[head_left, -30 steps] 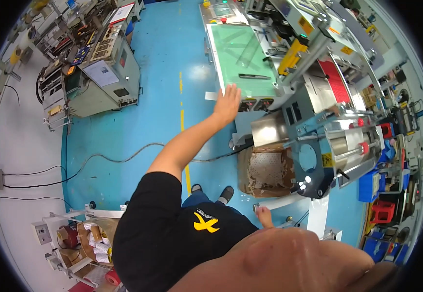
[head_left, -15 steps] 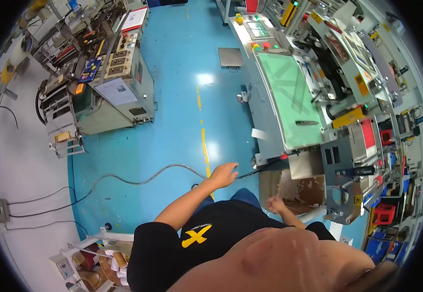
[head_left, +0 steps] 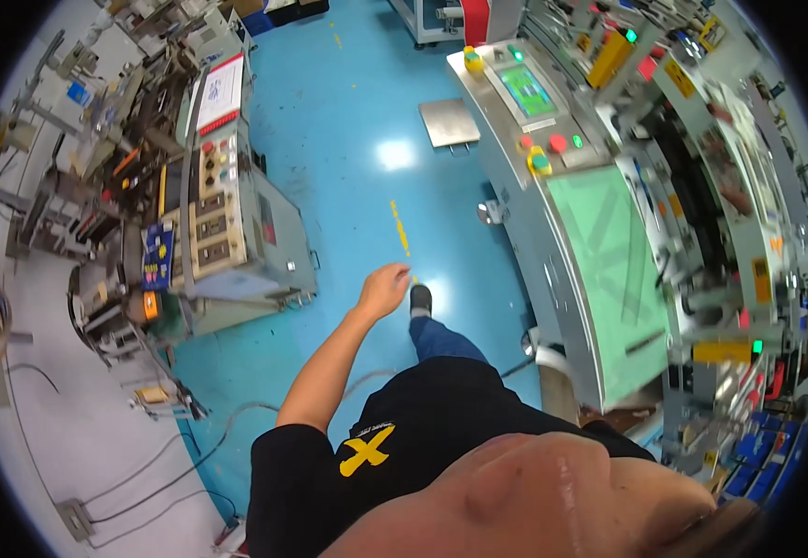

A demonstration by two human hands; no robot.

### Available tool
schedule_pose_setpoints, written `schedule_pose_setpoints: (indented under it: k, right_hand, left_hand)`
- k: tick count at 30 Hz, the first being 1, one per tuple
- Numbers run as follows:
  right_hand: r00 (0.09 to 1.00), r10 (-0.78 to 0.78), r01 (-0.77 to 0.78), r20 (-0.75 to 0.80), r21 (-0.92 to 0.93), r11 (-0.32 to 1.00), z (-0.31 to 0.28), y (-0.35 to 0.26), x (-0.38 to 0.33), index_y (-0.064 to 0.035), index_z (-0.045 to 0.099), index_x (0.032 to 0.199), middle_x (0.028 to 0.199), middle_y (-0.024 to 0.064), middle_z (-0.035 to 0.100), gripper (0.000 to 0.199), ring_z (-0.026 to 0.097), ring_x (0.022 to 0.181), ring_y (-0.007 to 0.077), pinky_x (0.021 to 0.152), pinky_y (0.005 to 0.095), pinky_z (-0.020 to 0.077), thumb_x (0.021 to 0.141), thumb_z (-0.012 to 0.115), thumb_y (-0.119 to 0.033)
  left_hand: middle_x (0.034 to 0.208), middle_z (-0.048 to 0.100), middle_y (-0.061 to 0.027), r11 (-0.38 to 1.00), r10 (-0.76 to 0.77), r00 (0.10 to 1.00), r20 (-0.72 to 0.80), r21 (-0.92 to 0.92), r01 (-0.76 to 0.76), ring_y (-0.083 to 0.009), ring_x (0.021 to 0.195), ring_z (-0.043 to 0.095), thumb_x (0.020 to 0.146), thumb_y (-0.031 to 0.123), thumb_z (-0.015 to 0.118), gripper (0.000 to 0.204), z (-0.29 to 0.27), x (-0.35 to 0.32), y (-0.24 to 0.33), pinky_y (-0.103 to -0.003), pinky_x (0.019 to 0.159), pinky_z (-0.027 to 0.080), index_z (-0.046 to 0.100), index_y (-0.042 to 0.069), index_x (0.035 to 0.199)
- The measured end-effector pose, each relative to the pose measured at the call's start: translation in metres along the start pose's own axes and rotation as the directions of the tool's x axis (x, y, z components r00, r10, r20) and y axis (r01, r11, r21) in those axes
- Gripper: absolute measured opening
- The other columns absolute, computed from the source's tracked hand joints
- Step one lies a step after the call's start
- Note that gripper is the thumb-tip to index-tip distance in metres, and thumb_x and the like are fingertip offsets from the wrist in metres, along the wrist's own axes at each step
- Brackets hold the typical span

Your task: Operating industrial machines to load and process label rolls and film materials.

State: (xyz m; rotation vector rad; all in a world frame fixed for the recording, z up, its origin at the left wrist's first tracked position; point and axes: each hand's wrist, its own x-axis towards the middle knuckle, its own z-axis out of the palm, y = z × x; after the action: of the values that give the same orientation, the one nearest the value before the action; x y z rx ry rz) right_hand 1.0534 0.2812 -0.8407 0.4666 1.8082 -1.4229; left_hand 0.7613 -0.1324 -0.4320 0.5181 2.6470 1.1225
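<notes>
My left hand point(head_left: 385, 290) hangs in front of me over the blue floor point(head_left: 348, 177), its fingers loosely bent and somewhat apart, holding nothing. It is nearest to my dark shoe point(head_left: 421, 299), stepping forward just beside it. My right hand is out of view, hidden behind my body. On my right stands a machine cabinet with a green mat point(head_left: 609, 270) on its top. A dark, narrow tool point(head_left: 646, 342) lies on the mat. The cabinet's control panel carries a lit screen point(head_left: 525, 90) and a red button point(head_left: 557, 143).
To the left stands a grey machine point(head_left: 269, 242) with knobs and a paper sheet point(head_left: 220, 98) on top. A metal plate point(head_left: 449, 124) juts low from the right cabinet. Cables point(head_left: 227, 432) run across the floor behind my left arm. A yellow broken line point(head_left: 400, 228) marks the floor.
I have stepped forward along the aisle, so the machines have come nearer. My left hand swings up and forward in view; my right hand has gone out of sight.
</notes>
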Motion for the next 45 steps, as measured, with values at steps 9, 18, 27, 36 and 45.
schedule_pose_setpoints:
  k: [9, 18, 27, 36, 45]
  right_hand:
    - [0.999, -0.043, 0.052, -0.032, 0.362, 0.931, -0.086, -0.084, 0.028, -0.0053, 0.072, 0.096, 0.090, 0.0120, 0.070, 0.025, 0.062, 0.090, 0.0168, 0.082, 0.0383, 0.0497, 0.087, 0.061, -0.026]
    - [0.877, -0.480, 0.345, 0.042, -0.749, 0.566, -0.004, -0.387, 0.290, -0.0070, 0.071, 0.091, 0.090, 0.0188, 0.069, 0.023, 0.067, 0.088, 0.0295, 0.078, 0.0411, 0.0512, 0.089, 0.059, -0.026]
    - [0.972, -0.092, -0.015, -0.214, -0.450, 0.893, -0.037, -0.765, 0.381, -0.0058, 0.067, 0.104, 0.104, 0.0171, 0.068, 0.037, 0.064, 0.102, 0.0332, 0.088, 0.0438, 0.0497, 0.094, 0.049, -0.037]
    - [0.947, -0.208, 0.084, -0.246, -0.435, 0.896, -0.162, -0.954, 0.640, -0.0078, 0.070, 0.097, 0.093, 0.0127, 0.070, 0.029, 0.067, 0.089, 0.0271, 0.078, 0.0400, 0.0519, 0.085, 0.060, -0.032]
    - [0.915, -0.018, 0.097, -0.404, 0.176, 0.980, -0.295, -1.339, 0.876, -0.0048, 0.063, 0.109, 0.089, 0.0085, 0.069, 0.029, 0.065, 0.071, 0.0164, 0.061, 0.0284, 0.0513, 0.088, 0.065, -0.026]
  left_hand:
    - [0.103, 0.068, -0.0180, 0.795, -0.607, 0.787, 0.113, 0.081, 0.601, -0.0369, 0.100, 0.063, 0.084, 0.039, 0.063, 0.041, -0.116, 0.028, -0.300, -0.045, 0.086, 0.051, 0.066, 0.005, 0.106]
    - [0.103, 0.070, -0.0166, 0.852, -0.514, 0.857, 0.025, -0.097, 0.514, -0.0317, 0.099, 0.067, 0.085, 0.038, 0.064, 0.044, -0.232, 0.286, -0.429, -0.040, 0.088, 0.051, 0.067, 0.000, 0.108]
    - [0.113, 0.068, -0.0177, 0.938, -0.222, 0.975, -0.029, -0.278, 0.205, -0.0312, 0.103, 0.066, 0.088, 0.036, 0.063, 0.045, -0.407, 0.685, -0.414, -0.038, 0.089, 0.051, 0.062, 0.001, 0.118]
    - [0.116, 0.067, -0.0191, 0.928, -0.365, 0.918, 0.155, -0.016, 0.372, -0.0300, 0.109, 0.064, 0.088, 0.038, 0.063, 0.050, -0.511, 0.891, -0.559, -0.039, 0.094, 0.049, 0.061, 0.001, 0.122]
    - [0.116, 0.067, -0.0191, 0.815, -0.573, 0.819, 0.029, -0.086, 0.574, -0.0309, 0.107, 0.065, 0.088, 0.036, 0.064, 0.049, -0.659, 1.081, -0.693, -0.038, 0.093, 0.049, 0.062, -0.002, 0.119]
